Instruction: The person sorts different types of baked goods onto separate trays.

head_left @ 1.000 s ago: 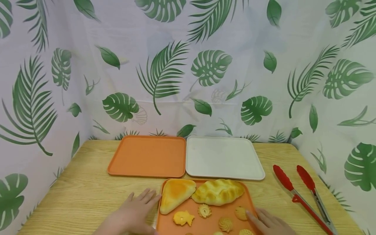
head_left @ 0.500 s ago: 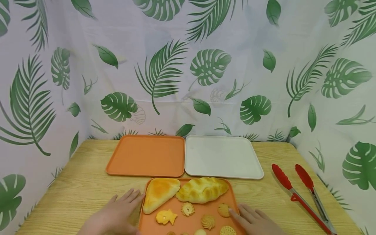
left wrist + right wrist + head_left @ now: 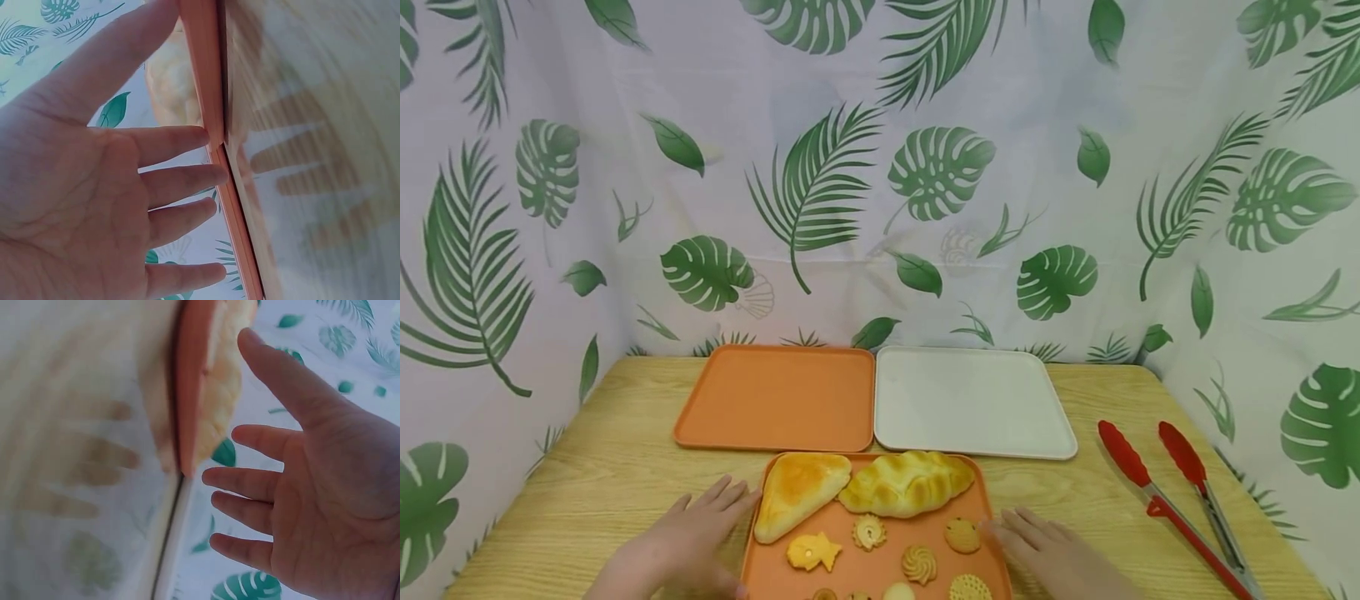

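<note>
An orange tray lies at the front of the table with baked goods on it. Along its far side sit a triangular bread and a braided loaf. Nearer lie a fish-shaped cookie, a ring-edged cookie, a swirl cookie and a round cookie. My left hand is spread beside the tray's left edge, fingertips right at the rim. At the right edge is my right hand, fingers extended, thumb tip overlapping the rim. Neither hand grips anything.
Behind the front tray, a second orange tray and a white tray stand side by side with nothing on them. Red-tipped tongs lie spread at the table's right. Leaf-patterned cloth encloses the back and sides.
The front tray has slid left with its baked goods, mostly in the first half second. Both hands have moved left along with it.
</note>
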Tool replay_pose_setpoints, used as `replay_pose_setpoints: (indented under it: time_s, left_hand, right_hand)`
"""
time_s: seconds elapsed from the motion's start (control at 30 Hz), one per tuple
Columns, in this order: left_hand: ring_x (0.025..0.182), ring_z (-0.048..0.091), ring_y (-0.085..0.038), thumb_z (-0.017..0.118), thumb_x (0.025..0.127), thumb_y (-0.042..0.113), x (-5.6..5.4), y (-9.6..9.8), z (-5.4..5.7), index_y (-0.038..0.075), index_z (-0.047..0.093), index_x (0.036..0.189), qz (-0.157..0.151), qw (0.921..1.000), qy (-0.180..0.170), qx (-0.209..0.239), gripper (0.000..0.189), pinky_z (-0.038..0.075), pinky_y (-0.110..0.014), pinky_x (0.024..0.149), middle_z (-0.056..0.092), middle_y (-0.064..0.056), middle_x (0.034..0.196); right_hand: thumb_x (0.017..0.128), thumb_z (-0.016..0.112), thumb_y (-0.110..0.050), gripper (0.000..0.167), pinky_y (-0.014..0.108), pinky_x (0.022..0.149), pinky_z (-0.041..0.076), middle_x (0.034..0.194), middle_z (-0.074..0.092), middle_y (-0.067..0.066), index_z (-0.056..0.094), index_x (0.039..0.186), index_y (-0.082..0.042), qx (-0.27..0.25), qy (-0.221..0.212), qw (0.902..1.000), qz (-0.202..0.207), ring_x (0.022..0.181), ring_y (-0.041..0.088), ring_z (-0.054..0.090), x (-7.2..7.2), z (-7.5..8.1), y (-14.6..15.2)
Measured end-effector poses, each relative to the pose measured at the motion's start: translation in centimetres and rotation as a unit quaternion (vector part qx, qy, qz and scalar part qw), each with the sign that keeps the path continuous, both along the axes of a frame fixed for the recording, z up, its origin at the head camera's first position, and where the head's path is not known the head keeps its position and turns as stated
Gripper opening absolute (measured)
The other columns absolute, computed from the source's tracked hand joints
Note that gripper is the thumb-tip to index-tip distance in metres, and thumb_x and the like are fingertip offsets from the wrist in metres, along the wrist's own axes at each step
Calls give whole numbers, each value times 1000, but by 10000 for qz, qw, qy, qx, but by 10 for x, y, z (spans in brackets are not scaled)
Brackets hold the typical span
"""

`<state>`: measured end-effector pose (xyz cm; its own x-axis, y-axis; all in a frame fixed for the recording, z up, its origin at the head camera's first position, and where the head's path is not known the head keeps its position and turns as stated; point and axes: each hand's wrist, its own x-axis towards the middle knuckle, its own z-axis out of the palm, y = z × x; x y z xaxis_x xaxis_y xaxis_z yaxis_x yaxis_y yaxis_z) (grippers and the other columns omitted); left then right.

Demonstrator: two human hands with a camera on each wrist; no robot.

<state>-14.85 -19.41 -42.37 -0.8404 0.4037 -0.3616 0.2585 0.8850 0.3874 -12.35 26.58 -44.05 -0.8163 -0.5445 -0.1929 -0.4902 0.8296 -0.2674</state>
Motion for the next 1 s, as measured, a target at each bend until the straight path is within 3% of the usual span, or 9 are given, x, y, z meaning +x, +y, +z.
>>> replay_pose_setpoints:
  time_s: [0.17,0.3,0.37,0.43,0.57,0.6,0.77,0.9,1.0]
  left_hand:
    - [149,17,-44,83,66,53,-3,-3,-1,14,36,152,-67,9998,65,181,105,16,-77,106,30,-18,158]
    - [148,17,-44,82,67,52,-5,-6,-4,17,38,151,-89,9994,206,271,101,15,-78,105,31,-19,158]
    - [148,18,-44,82,67,52,-6,-8,-6,17,39,150,-99,9990,306,295,100,15,-79,105,32,-18,157]
    - [148,20,-45,81,68,52,-7,-9,-7,17,39,150,-119,9987,379,319,99,15,-79,104,33,-19,157]
    - [147,20,-45,80,68,53,-8,-12,-8,18,38,151,-112,9985,343,409,99,14,-80,104,33,-19,157]
    - [148,19,-45,80,69,53,-8,-12,-8,18,38,151,-98,9986,296,427,99,13,-79,104,32,-19,157]
    - [148,17,-45,82,67,52,-8,-13,-9,20,39,151,-27,9990,185,411,100,11,-79,105,31,-18,158]
    - [148,18,-45,83,65,52,-9,-12,-12,20,39,151,-12,9991,230,356,102,12,-79,105,33,-19,157]
    - [147,19,-46,84,64,52,-8,-12,-13,19,38,151,-27,9991,257,349,103,13,-79,104,34,-20,156]
  right_hand:
    - [84,62,-63,84,65,96,44,147,48,18,40,150,-16,-385,893,9942,-455,132,44,46,-5,18,18]
    - [82,73,-46,76,59,91,50,139,55,15,47,145,-13,-632,1992,9741,-867,122,38,56,-7,30,33]
    - [81,77,-39,75,58,89,51,138,54,15,47,145,-13,-840,2530,9579,-1064,119,36,56,-9,34,43]
    - [81,77,-39,75,44,104,47,136,54,17,47,145,-11,-1164,3066,9374,-1172,119,36,53,-13,36,55]
    - [88,65,-52,75,31,123,20,138,49,27,47,144,-5,-1733,4053,8850,-1502,128,45,42,-22,31,84]
    - [89,63,-53,78,31,125,10,142,44,29,43,147,-4,-1780,4062,8795,-1725,133,46,36,-23,29,91]
    - [90,63,-46,90,75,111,6,154,16,36,18,156,-4,-1449,3277,8750,-3256,145,53,5,-20,20,121]
    - [89,58,-56,102,83,99,13,153,4,42,5,155,1,-964,2629,8742,-3966,143,58,-3,-23,12,139]
    - [89,52,-65,110,85,92,17,149,-2,47,-4,154,3,-565,1976,8831,-4219,139,63,-4,-25,6,150]
